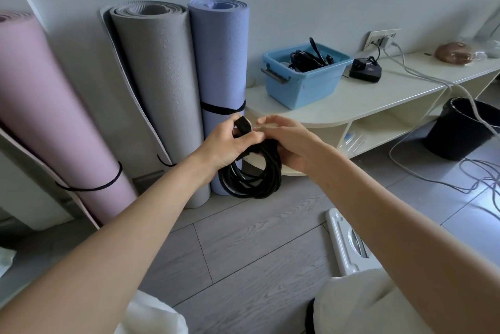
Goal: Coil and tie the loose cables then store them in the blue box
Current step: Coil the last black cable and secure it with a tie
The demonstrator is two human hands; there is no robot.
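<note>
A black cable coil (253,176) hangs in loops in front of me, above the wooden floor. My left hand (228,144) grips the top of the coil, and the black plug end sticks up by its fingers. My right hand (286,141) holds the coil's top from the right side, fingers curled round the strands. The blue box (305,84) stands on the low cream shelf (378,95) beyond my hands, with black cables (305,59) inside it.
Three rolled mats, pink (54,117), grey (162,90) and lilac (221,68), lean on the wall at left. A black adapter (365,70) lies on the shelf by a wall socket (381,38). Grey cables (476,179) trail on the floor beside a black bin (460,130). A white board (349,244) lies near my knee.
</note>
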